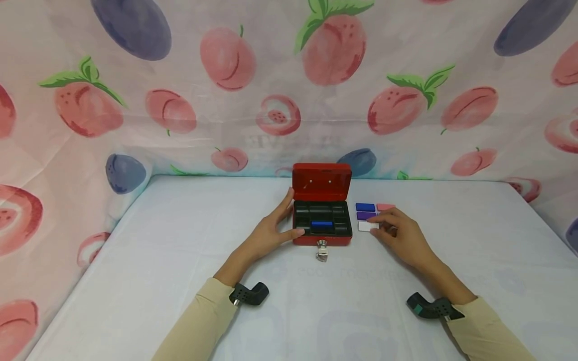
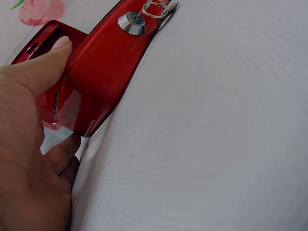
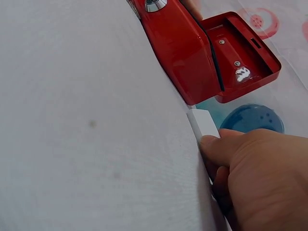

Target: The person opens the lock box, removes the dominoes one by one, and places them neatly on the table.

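Observation:
A red cash box (image 1: 322,241) stands on the table with its lid (image 1: 321,181) raised and a black divided tray (image 1: 303,210) inside. One blue block (image 1: 322,224) lies in the tray's front middle compartment. My left hand (image 1: 266,233) holds the box at its left side, thumb on the front rim (image 2: 62,45) and fingers toward the back. To the right of the box, my right hand (image 1: 404,238) pinches a white rectangular block (image 3: 203,122) between thumb and fingers, low over the cloth. Behind it lie a purple block (image 1: 366,215), another blue block (image 1: 365,207) and a pink block (image 1: 386,206), partly hidden by the fingers.
Keys on a ring (image 1: 321,256) hang from the lock (image 2: 132,23) at the box's front. White cloth (image 1: 289,321) covers the table. A fruit-print curtain (image 1: 180,75) rises behind and along the left. Each wrist wears a black camera mount (image 1: 249,294).

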The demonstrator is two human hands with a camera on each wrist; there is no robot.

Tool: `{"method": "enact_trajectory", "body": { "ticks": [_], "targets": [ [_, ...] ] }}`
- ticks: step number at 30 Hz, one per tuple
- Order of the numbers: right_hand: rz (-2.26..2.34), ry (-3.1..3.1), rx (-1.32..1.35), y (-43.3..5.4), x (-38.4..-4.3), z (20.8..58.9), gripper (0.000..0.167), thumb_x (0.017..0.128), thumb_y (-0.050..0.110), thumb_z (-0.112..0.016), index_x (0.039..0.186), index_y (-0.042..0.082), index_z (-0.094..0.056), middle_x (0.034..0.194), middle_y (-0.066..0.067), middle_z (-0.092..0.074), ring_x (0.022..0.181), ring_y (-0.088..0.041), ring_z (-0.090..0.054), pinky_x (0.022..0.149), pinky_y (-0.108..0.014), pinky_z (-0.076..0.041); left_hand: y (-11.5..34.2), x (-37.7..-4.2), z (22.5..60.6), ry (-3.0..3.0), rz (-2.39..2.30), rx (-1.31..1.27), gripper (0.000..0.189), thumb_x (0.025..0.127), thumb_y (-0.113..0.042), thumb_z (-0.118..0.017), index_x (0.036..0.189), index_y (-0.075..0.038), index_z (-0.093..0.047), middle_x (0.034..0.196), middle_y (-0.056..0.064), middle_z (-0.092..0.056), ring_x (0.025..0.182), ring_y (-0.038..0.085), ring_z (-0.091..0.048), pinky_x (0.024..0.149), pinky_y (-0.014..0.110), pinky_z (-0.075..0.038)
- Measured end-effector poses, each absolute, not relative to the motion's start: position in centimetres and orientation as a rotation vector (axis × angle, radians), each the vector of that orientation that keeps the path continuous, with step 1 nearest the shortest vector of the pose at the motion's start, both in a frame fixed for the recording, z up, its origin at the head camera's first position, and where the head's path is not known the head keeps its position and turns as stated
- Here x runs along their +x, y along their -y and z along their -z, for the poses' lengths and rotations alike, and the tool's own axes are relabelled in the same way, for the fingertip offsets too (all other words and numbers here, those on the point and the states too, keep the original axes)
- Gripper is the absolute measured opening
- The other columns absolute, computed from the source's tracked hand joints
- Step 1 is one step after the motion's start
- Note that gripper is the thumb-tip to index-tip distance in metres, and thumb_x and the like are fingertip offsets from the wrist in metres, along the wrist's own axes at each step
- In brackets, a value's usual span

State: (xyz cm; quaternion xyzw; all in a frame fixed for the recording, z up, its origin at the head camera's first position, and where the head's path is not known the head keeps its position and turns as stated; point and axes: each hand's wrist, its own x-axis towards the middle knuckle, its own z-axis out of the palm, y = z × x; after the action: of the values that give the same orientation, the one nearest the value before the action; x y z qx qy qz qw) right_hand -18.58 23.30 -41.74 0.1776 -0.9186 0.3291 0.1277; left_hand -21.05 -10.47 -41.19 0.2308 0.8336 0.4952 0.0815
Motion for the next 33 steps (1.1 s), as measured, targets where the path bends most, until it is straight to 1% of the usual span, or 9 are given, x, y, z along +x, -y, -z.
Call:
{"method": "enact_trajectory", "body": {
  "ticks": [5,10,15,20,25,33],
  "targets": [
    [-0.939,2.65,0.516,-23.28,-18.62,41.85,0.022,0.083,0.002,-0.073,0.103,0.008,-0.07,0.091,-0.002,-0.057,0.075,-0.014,-0.05,0.063,-0.017,-0.047,10.52,-21.07,41.17,-2.487,-1.492,0.696,0.093,0.087,-0.035,-0.071,0.151,-0.044,-0.004,0.155,-0.01,-0.019,0.139,0.012,-0.028,0.113,0.045,-0.02],
    [-0.915,2.638,0.507,-23.29,-18.66,41.95,0.02,0.082,0.002,-0.074,0.101,0.007,-0.069,0.086,-0.001,-0.055,0.073,-0.014,-0.049,0.062,-0.017,-0.045,10.51,-21.1,41.16,-2.488,-1.491,0.702,0.093,0.087,-0.035,-0.071,0.152,-0.043,-0.004,0.155,-0.011,-0.018,0.139,0.012,-0.028,0.113,0.045,-0.02],
    [-0.905,2.636,0.512,-23.28,-18.66,41.92,0.02,0.082,0.002,-0.074,0.101,0.007,-0.07,0.087,-0.001,-0.055,0.073,-0.015,-0.049,0.062,-0.018,-0.046,10.48,-21.08,41.08,-2.49,-1.489,0.699,0.093,0.087,-0.035,-0.071,0.151,-0.044,-0.004,0.155,-0.012,-0.017,0.139,0.011,-0.028,0.113,0.045,-0.02],
    [-0.889,2.652,0.495,-23.28,-18.69,41.91,0.019,0.083,0.002,-0.074,0.1,0.007,-0.07,0.089,-0.002,-0.056,0.074,-0.016,-0.049,0.063,-0.02,-0.047,10.45,-21.11,41.12,-2.486,-1.496,0.701,0.093,0.087,-0.035,-0.071,0.151,-0.044,-0.004,0.155,-0.012,-0.017,0.139,0.012,-0.027,0.113,0.046,-0.02],
    [-0.878,2.666,0.475,-23.25,-18.71,41.99,0.018,0.083,0.003,-0.074,0.101,0.007,-0.07,0.091,-0.003,-0.056,0.075,-0.016,-0.05,0.064,-0.021,-0.047,10.47,-21.06,41.06,-2.492,-1.484,0.69,0.093,0.087,-0.036,-0.07,0.151,-0.044,-0.004,0.155,-0.011,-0.018,0.139,0.011,-0.027,0.113,0.046,-0.02],
    [-0.892,2.658,0.467,-23.22,-18.58,42.03,0.018,0.083,0.003,-0.074,0.1,0.006,-0.071,0.089,-0.003,-0.055,0.074,-0.016,-0.049,0.063,-0.02,-0.046,10.47,-21.02,41.09,-2.501,-1.463,0.665,0.093,0.086,-0.037,-0.071,0.151,-0.046,-0.004,0.155,-0.008,-0.021,0.139,0.011,-0.028,0.112,0.047,-0.02]
  ]
}}
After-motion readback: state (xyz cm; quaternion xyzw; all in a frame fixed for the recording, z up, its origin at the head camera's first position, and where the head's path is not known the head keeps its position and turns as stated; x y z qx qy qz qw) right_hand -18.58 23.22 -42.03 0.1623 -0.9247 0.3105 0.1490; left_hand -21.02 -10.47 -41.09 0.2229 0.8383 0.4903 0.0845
